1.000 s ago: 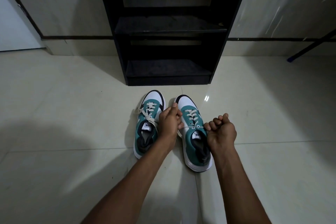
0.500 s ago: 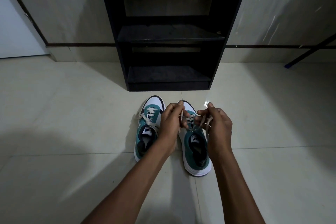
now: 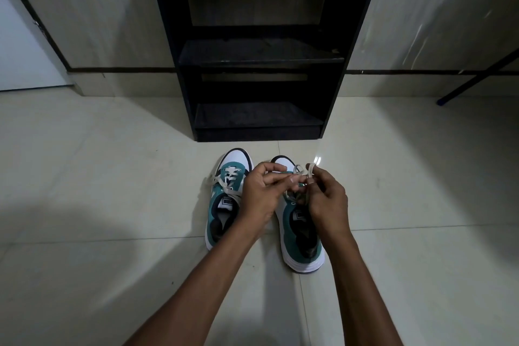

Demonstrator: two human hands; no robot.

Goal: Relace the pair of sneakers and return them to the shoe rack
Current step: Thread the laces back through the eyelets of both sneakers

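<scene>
Two teal-and-white sneakers stand side by side on the tiled floor, toes toward the rack. The left sneaker (image 3: 226, 199) has its cream lace threaded, with loose ends trailing to its left. Over the right sneaker (image 3: 302, 236) both hands meet. My left hand (image 3: 259, 196) pinches one end of the cream shoelace (image 3: 297, 170). My right hand (image 3: 327, 199) pinches the other end, held up as a small loop. The hands hide the right sneaker's eyelets. The black shoe rack (image 3: 261, 64) stands just beyond, its shelves bare.
A pale wall with a dark skirting line runs behind the rack. A white door panel (image 3: 22, 59) is at far left. A dark slanted pole with a blue foot (image 3: 474, 81) leans at far right. Pale floor tiles (image 3: 112, 177) surround the shoes.
A second ago my hands were apart, pulling the lace ends outward. They have since come together above the right sneaker's toe and formed small loops with the lace. My view has tilted slightly down.
</scene>
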